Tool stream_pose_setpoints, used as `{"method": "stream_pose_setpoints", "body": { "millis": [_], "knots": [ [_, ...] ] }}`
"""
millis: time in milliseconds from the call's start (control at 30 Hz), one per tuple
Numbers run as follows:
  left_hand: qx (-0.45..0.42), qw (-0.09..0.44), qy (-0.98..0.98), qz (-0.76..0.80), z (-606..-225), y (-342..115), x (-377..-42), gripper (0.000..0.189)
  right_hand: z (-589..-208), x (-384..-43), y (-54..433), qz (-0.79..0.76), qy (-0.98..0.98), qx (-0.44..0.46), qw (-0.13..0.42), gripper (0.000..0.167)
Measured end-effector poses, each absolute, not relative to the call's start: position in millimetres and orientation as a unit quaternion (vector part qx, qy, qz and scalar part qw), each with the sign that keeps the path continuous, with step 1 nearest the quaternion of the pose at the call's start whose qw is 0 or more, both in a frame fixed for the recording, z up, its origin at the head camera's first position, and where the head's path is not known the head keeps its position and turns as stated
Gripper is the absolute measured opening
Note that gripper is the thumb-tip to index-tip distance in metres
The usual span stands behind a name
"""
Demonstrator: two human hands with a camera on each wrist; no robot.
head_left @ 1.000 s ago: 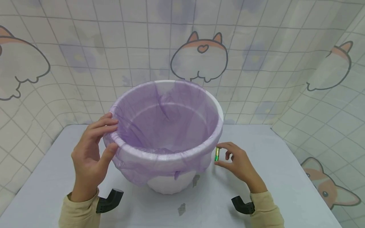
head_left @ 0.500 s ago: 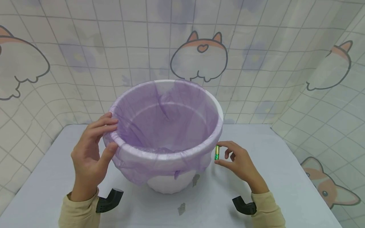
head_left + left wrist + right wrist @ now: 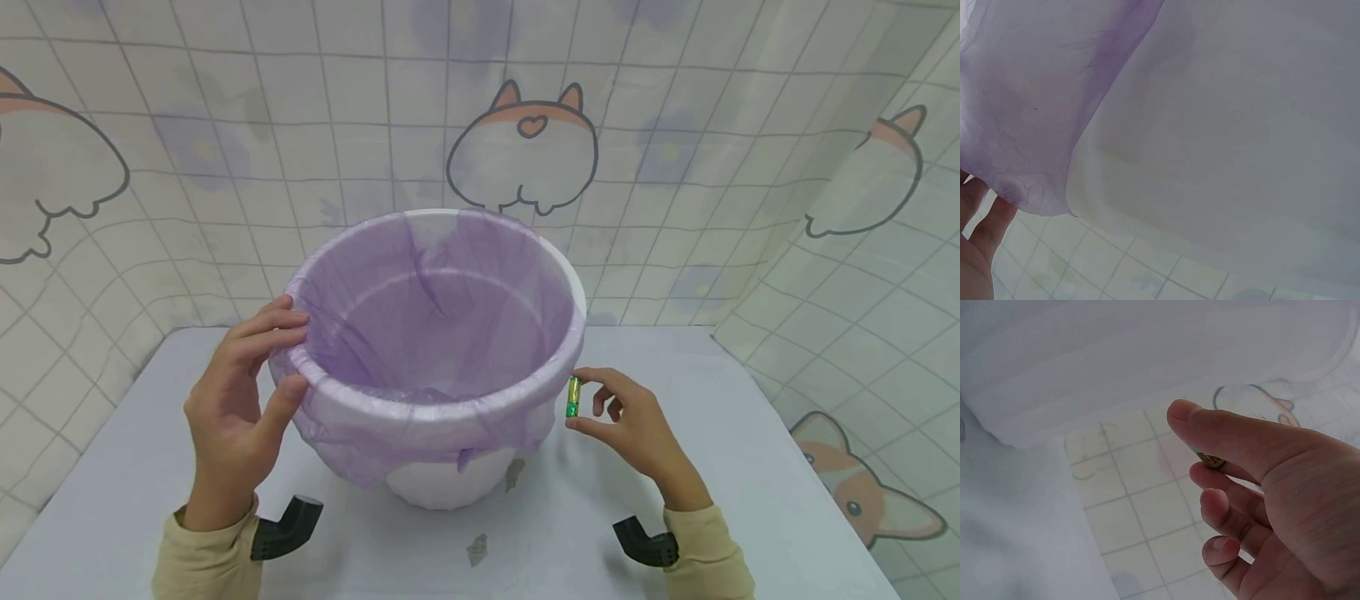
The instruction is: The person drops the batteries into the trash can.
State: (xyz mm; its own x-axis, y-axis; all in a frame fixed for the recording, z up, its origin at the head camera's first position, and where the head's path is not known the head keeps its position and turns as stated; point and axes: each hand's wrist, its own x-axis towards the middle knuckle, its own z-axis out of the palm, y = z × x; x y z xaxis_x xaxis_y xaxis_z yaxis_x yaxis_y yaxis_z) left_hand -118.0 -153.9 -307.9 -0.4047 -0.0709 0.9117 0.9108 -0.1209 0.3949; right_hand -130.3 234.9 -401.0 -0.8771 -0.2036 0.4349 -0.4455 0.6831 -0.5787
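Note:
A white trash can lined with a purple plastic bag stands on the white table. My left hand holds the can's left rim, fingers over the edge and thumb lower down on the front. In the left wrist view only part of that hand shows, against the bag. Right of the can, my right hand pinches a small green-and-gold battery upright between thumb and forefinger, above the table. The right wrist view shows the battery mostly hidden behind the thumb, with the other fingers curled.
Around the table hangs a tile-patterned cloth with cartoon corgis. Two grey worn patches mark the tabletop, one patch in front of the can. Black wrist mounts sit at both sleeves.
My right hand has risen slightly with the battery and shifted a little right, and the battery tilts slightly. My left hand stays at the can's rim.

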Motion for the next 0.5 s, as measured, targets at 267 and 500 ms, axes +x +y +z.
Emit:
{"method": "stream_pose_setpoints", "body": {
  "millis": [267,500],
  "knots": [
    [-0.389,0.386,-0.538,-0.641,-307.5,-153.2,-118.0,0.031,-395.4,-127.6,234.1,0.349,-0.902,0.18,0.18,0.058],
    [-0.386,0.385,-0.542,-0.64,-308.1,-153.9,-118.2,0.031,-391.4,-126.3,234.8,0.354,-0.897,0.188,0.187,0.055]
  ]
}}
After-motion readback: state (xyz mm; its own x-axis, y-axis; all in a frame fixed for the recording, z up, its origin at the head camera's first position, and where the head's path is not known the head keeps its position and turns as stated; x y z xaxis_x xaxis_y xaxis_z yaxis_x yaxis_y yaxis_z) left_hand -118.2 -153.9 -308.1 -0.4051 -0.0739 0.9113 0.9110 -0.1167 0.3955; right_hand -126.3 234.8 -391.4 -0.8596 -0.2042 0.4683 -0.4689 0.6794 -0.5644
